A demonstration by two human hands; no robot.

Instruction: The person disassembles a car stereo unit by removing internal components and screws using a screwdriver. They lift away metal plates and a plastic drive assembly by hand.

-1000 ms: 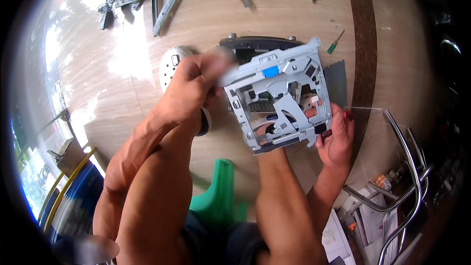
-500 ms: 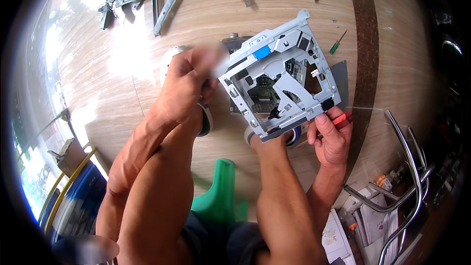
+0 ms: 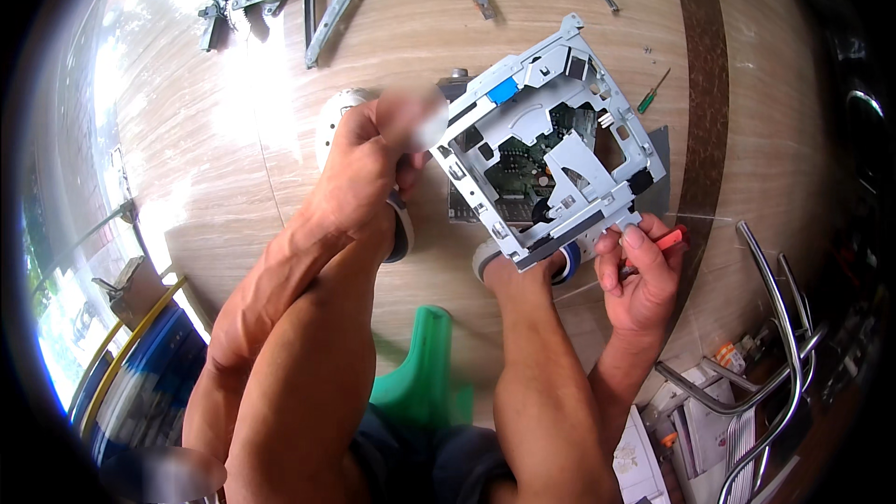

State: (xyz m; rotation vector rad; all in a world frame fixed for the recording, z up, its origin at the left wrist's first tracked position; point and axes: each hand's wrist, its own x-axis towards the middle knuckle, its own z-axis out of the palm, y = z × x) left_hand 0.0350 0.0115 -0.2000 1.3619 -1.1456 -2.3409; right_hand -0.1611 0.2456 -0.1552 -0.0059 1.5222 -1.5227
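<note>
Metal frame point(image 3: 577, 165), in the head view, tilts above a green circuit board point(image 3: 523, 164), its left corner apparently pinched by the left grip point(image 3: 367, 151) while the right grip point(image 3: 644, 273) clasps a red-handled tool point(image 3: 672, 238) at its lower edge, so a slip could drop it there.

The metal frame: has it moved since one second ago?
Yes, upward in the picture: the top corner of the metal frame, earlier about level with the green screwdriver, now shows higher.

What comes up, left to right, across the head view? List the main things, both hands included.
Blue objects → left hand → silver metal frame → right hand → chrome tubes.
</note>
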